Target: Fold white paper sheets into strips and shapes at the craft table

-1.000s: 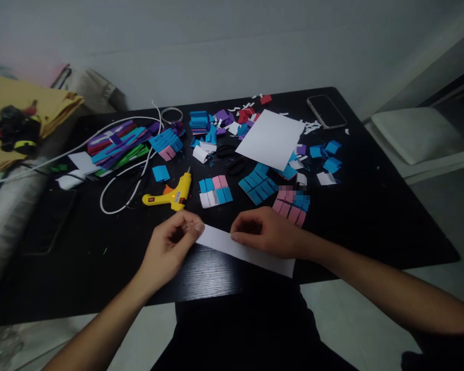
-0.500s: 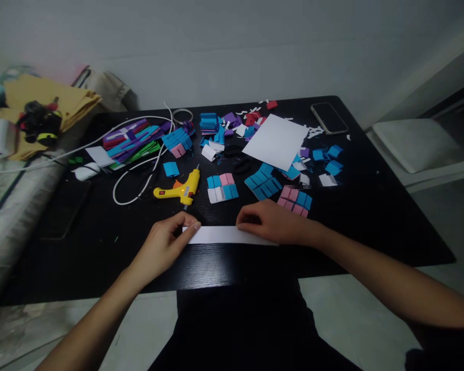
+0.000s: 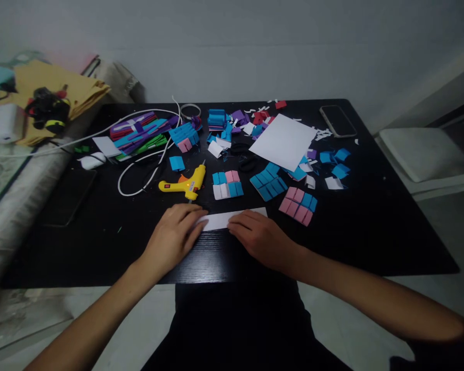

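The left hand (image 3: 173, 233) and right hand (image 3: 260, 236) press bent fingers on a long white paper strip (image 3: 217, 220) atop the black bench (image 3: 355, 245), seemingly flattening it; pinching, I cannot tell. Continuing calls for even pressure. A yellow plastic glue gun (image 3: 182, 186) crowds the far side; the near edge side is bare.

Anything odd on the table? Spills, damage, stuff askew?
No obvious damage; mostly mess. White paper scraps lie strewn beside the phone, like loose offcuts. The large white sheet sits askew, partly covering blue paper. The glue gun lies on its side just beyond the left hand. The white strip looks intact where visible.
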`<state>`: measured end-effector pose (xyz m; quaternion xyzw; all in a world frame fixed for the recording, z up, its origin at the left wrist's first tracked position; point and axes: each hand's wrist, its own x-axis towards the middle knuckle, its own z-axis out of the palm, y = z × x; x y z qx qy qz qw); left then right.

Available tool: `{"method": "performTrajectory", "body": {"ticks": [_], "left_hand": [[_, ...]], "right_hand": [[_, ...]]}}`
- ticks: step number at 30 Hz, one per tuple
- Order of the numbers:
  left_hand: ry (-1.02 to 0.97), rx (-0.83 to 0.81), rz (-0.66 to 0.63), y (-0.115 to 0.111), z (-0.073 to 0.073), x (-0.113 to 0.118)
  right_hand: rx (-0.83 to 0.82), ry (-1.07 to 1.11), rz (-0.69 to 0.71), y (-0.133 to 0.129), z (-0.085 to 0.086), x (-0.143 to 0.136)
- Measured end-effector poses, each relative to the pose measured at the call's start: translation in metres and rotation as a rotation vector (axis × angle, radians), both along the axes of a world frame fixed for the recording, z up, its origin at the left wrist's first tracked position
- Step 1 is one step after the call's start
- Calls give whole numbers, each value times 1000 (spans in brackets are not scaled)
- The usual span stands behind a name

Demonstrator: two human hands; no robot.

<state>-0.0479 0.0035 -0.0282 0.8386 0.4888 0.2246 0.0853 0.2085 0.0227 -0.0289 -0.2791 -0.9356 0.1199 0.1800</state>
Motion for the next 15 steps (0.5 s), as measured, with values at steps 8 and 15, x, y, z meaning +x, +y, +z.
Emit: {"method": "performTrajectory", "body": {"ticks": [8,15], "left_hand": [[107,71,-151,-11,-7,6],[220,121,-214,-11,0,10]], "right_hand": [[72,-124,17,0,9,-4],[44,-160,-16,-6,11,-8]]}}
